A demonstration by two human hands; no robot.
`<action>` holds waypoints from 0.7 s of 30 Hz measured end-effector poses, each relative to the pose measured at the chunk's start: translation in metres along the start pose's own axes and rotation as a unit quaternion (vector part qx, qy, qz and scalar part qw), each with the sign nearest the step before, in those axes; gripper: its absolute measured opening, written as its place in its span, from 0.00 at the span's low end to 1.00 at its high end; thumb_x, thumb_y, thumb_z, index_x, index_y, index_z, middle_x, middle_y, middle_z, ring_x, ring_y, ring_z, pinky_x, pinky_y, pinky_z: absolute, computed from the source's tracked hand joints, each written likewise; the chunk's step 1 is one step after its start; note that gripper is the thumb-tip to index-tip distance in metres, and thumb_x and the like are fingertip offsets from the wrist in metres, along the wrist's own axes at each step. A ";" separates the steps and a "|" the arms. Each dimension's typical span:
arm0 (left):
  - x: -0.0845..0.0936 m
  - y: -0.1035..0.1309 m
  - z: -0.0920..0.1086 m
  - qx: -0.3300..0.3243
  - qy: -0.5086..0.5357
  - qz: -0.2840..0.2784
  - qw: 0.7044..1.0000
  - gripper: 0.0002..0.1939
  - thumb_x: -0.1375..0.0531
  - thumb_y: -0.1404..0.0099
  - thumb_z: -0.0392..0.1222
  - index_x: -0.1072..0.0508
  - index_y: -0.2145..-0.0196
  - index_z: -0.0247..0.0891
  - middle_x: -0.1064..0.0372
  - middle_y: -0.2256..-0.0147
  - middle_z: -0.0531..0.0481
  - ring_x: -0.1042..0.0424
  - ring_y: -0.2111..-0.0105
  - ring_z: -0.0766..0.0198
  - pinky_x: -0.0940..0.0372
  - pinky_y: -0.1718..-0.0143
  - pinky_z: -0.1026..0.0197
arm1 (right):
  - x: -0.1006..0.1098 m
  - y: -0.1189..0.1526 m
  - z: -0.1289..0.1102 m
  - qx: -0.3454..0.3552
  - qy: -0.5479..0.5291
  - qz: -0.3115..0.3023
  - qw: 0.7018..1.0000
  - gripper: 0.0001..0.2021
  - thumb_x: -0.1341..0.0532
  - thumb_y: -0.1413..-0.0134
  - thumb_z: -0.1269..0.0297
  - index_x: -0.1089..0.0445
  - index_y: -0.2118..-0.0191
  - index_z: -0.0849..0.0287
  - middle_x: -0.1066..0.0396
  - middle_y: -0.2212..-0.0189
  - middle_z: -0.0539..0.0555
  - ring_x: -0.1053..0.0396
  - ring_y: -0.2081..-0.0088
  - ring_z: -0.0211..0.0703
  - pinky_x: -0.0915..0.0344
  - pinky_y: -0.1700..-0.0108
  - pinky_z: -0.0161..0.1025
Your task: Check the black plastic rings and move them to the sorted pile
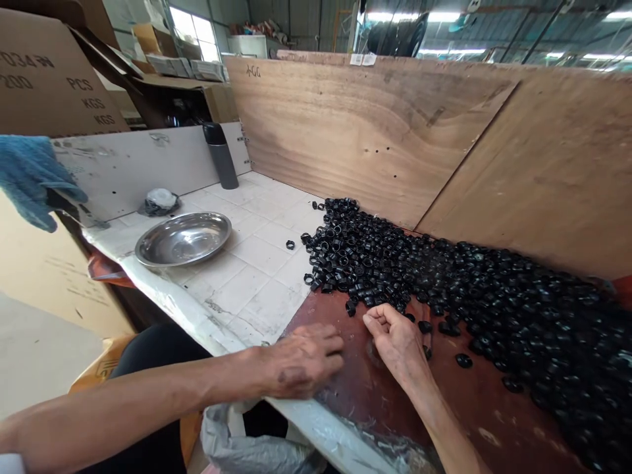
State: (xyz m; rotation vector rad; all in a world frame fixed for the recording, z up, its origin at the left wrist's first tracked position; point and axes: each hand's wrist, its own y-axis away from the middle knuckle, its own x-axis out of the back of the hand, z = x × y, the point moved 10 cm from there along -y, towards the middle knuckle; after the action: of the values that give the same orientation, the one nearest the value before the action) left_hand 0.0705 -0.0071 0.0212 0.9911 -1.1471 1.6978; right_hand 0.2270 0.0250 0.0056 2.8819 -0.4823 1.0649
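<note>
My left hand (306,362) rests over the near edge of the dark red board (355,388), its fingers curled; what they hold, if anything, is hidden. Further right, my right hand (395,339) has thumb and fingertips pinched together at the near side of the black ring pile (365,253), and anything between them is too small to make out. Small black round parts (543,309) spread in a heap along the right. One loose black ring (290,245) lies on the white tiled surface (264,247).
A shallow metal bowl (184,238) stands at the left, with a dark bottle (221,158) behind it. Wooden panels (365,125) wall the back. A blue cloth (34,174) hangs at the far left; a grey sack (257,447) is below the near edge.
</note>
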 end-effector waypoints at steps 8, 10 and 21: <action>0.072 0.091 -0.123 0.108 -0.066 0.054 0.990 0.11 0.48 0.28 0.32 0.26 0.62 0.37 0.26 0.59 0.42 0.28 0.57 0.55 0.29 0.56 0.55 | -0.022 0.005 -0.016 0.158 0.058 0.006 0.986 0.17 0.45 0.39 0.70 0.30 0.45 0.57 0.30 0.53 0.59 0.28 0.67 0.43 0.28 0.59 0.43; 0.089 0.100 -0.139 0.146 -0.126 0.093 0.977 0.10 0.47 0.28 0.35 0.26 0.64 0.37 0.26 0.59 0.41 0.29 0.53 0.51 0.29 0.52 0.50 | -0.019 0.004 -0.016 0.171 0.075 0.021 0.982 0.18 0.45 0.38 0.71 0.31 0.44 0.57 0.30 0.53 0.59 0.28 0.65 0.44 0.28 0.59 0.43; 0.015 -0.045 -0.069 0.221 0.027 0.061 0.973 0.13 0.39 0.33 0.41 0.30 0.52 0.38 0.32 0.53 0.43 0.27 0.65 0.58 0.29 0.66 0.56 | 0.015 0.001 -0.024 0.193 0.133 0.060 0.970 0.18 0.45 0.38 0.73 0.31 0.45 0.57 0.32 0.52 0.61 0.27 0.56 0.51 0.27 0.52 0.48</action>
State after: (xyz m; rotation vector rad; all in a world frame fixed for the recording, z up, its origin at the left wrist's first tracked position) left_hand 0.0973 0.0717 0.0293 1.1484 -0.8225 2.1227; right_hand 0.2225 0.0232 0.0331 2.9789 -0.4859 1.7112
